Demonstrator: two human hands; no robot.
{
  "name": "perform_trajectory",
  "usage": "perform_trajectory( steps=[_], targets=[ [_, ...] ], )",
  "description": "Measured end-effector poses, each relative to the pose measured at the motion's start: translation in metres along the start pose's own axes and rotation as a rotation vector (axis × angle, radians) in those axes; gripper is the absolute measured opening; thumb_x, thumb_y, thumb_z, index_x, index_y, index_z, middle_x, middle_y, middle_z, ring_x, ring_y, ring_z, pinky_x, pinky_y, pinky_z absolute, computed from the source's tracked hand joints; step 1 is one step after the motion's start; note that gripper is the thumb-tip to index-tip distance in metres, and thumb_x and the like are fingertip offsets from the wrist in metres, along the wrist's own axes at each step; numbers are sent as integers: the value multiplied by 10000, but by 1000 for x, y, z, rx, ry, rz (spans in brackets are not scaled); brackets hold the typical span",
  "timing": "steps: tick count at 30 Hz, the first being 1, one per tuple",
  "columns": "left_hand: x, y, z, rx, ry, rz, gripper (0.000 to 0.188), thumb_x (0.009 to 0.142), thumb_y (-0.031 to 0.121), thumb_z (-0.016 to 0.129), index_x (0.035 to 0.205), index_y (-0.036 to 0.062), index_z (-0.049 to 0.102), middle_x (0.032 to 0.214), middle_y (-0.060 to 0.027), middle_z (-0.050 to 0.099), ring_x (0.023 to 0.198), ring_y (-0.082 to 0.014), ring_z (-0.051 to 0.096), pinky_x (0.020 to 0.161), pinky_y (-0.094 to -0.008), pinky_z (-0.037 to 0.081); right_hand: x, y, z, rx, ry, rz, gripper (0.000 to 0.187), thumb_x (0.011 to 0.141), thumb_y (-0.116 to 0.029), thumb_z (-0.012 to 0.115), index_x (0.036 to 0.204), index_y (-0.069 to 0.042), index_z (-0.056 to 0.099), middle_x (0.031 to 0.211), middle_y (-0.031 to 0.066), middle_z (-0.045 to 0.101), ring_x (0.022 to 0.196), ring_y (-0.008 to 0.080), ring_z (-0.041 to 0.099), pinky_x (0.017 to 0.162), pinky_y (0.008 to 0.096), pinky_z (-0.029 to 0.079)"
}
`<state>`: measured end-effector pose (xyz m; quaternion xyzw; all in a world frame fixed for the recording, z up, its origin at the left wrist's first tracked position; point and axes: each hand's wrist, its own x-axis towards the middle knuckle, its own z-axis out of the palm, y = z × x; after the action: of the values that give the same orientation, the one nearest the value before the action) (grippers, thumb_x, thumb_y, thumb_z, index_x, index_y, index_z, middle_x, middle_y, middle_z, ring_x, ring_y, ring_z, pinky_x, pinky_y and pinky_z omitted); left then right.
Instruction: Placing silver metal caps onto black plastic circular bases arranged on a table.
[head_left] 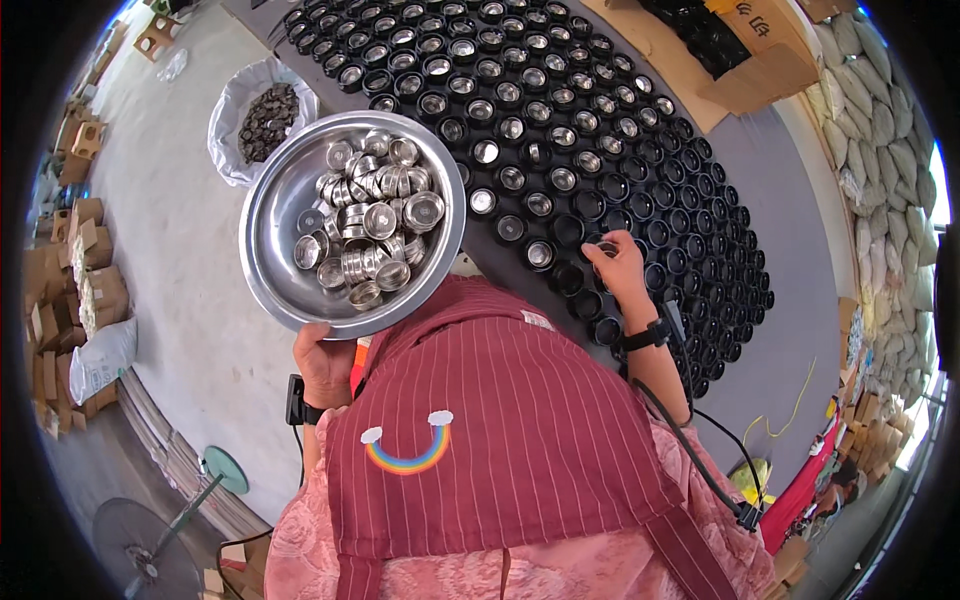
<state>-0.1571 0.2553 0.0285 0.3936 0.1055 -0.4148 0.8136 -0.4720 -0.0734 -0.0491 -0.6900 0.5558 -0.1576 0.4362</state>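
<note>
With my left hand I grip the lower rim of a wide steel basin. Small round metal cups lie heaped inside it. Many round black holders stand in close rows on a grey surface, to the right of the basin. Shiny metal cups sit in those of the far and left rows; the nearer right ones show dark insides. Over the near-left part of the rows, the fingers of my right hand are closed on a small metal cup, partly hidden by them, at a black holder.
Beyond the basin, a white-lined container holds small dark pieces. An open cardboard box with black plastic stands at the far right. Stacked sacks line the right side; cartons and a green-topped stand are at left.
</note>
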Motion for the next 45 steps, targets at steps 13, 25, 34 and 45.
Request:
perform_trajectory(
  steps=[13, 25, 34, 45],
  targets=[
    [-11, -9, 5, 32, 28, -15, 619, 690, 53, 528, 1305, 11, 464, 1291, -132, 545, 1198, -321, 515, 1062, -483, 384, 27, -15, 22, -367, -8, -247, 521, 743, -257, 750, 1222, -117, 601, 994, 149, 628, 921, 315, 630, 783, 379, 508],
    [-13, -8, 5, 71, 6, -16, 659, 676, 68, 563, 1323, 18, 454, 1301, -136, 541, 1202, -325, 511, 1055, -491, 382, -46, -18, 12, -655, -281, -238, 623, 685, -335, 798, 1202, -87, 554, 1133, 149, 555, 952, 357, 626, 786, 436, 526],
    [-6, -8, 0, 79, 1, -18, 642, 678, 64, 563, 1311, 13, 468, 1290, -138, 549, 1193, -319, 523, 1036, -476, 411, -46, 1, 19, -589, -211, -277, 597, 702, -279, 771, 1225, -87, 558, 1169, 150, 529, 936, 356, 626, 780, 435, 534],
    [-13, -11, 2, 103, 20, -13, 650, 665, 61, 560, 1308, 19, 476, 1285, -126, 553, 1198, -326, 516, 1045, -489, 391, -28, 54, -24, 801, -202, 494, 141, 784, -150, 650, 843, -24, 670, 694, 32, 601, 594, 157, 550, 610, 289, 470]
  ],
)
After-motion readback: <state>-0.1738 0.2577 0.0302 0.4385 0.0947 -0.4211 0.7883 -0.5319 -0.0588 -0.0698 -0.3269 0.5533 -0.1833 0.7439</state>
